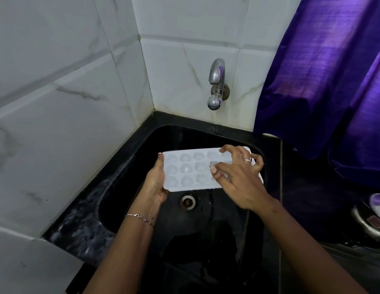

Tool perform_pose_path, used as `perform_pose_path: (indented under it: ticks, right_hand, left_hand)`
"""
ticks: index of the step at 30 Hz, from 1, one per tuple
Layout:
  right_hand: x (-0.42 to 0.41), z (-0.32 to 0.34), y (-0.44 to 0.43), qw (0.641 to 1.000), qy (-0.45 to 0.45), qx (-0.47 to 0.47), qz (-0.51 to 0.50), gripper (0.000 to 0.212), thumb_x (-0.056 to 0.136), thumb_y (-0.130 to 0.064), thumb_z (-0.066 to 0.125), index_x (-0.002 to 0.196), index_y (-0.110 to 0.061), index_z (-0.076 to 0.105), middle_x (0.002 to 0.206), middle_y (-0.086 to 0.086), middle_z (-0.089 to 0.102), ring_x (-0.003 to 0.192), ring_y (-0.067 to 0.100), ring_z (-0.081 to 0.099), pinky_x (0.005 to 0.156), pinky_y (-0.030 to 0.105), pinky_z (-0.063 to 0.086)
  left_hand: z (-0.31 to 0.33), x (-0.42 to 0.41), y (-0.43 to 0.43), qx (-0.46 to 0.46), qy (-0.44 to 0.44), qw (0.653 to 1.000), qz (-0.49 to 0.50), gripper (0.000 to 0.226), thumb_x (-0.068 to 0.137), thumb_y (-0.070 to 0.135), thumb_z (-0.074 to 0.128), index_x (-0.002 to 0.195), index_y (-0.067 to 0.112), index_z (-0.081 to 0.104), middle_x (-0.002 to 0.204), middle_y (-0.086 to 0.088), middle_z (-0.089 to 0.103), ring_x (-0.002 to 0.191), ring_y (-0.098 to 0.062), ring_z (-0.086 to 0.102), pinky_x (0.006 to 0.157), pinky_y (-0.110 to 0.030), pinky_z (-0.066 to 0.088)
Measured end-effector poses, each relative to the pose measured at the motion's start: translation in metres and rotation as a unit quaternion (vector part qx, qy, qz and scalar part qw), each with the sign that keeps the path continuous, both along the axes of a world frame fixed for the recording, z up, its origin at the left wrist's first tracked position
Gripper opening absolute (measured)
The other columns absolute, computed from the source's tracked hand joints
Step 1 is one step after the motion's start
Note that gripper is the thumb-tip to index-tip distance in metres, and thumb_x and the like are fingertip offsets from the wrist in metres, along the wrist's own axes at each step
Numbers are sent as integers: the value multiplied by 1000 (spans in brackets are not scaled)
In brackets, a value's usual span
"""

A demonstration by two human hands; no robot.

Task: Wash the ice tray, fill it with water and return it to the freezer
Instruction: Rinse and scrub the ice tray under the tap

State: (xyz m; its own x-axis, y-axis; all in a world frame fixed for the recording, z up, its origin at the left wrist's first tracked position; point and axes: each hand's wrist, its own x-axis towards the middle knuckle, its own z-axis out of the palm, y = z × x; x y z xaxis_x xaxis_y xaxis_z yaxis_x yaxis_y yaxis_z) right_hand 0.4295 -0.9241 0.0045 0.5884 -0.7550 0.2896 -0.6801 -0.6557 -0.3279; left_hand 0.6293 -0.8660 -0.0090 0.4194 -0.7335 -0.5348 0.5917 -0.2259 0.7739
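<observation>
Ice tray [189,170]: white; held above the black sink [216,225], at 12 o'clock from the drain [187,201]
Left hand [156,181]: grips the tray's 9 o'clock end
Right hand [237,179]: fingers spread and bent over the 3 o'clock end; thumb tip on a cell; whether it grips, cannot tell
</observation>
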Motion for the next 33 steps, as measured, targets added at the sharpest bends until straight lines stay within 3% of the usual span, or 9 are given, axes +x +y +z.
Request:
perform_pose_path:
  ticks: [5, 14, 20, 23, 28, 33]
  right_hand:
    - [-2, 0, 1, 999, -3, -12, -30, 67, 94, -65, 10, 93, -38, 71, 132, -13, 35, 132, 11, 19, 106, 41, -5]
    - [3, -3, 7, 997, 2, -17, -77, 69, 98, -58, 5, 88, -38, 70, 138, -14, 31, 132, 11, 19, 105, 44, 2]
    - [-1, -2, 3, 999, -13, 22, -24, 72, 95, -60, 1, 94, -40, 71, 137, -16, 29, 132, 5, 12, 105, 37, -6]
    - [-3, -2, 3, 998, -43, 33, -38, 73, 94, -62, 0, 100, -41, 70, 134, -15, 31, 132, 6, 13, 106, 36, -7]
    - [4, 5, 8, 1000, -25, -10, 7, 54, 98, -54, 11, 108, -35, 61, 141, -10, 31, 133, 10, 23, 105, 35, 1]
    - [18, 6, 9, 998, 33, -47, 22, 55, 99, -54, 18, 103, -31, 68, 142, -8, 36, 133, 16, 29, 105, 44, 8]
  left_hand:
    - [-1, 3, 1, 0, 4, 1000, -3, 50, 99, 53, 39, 113, 13, 66, 107, -12, 73, 98, -33, 69, 80, -46, 56]
    - [0, 5, 2, -2, 6, 999, -36, 51, 100, 52, 33, 111, 14, 65, 101, -10, 75, 94, -31, 70, 76, -44, 56]
    - [-1, 4, 0, 2, 2, 1000, -21, 52, 100, 53, 35, 117, 13, 63, 108, -12, 72, 98, -32, 69, 75, -45, 56]
    - [0, 5, -1, -2, -4, 1000, -23, 50, 100, 52, 36, 107, 14, 67, 102, -11, 74, 95, -31, 70, 76, -45, 56]
    - [6, 2, -5, -11, -11, 999, -28, 47, 100, 51, 37, 99, 16, 68, 96, -9, 75, 94, -31, 70, 80, -45, 56]
    - [3, -2, -7, -4, -11, 1000, -28, 51, 100, 53, 33, 109, 14, 66, 107, -12, 73, 99, -32, 69, 84, -44, 55]
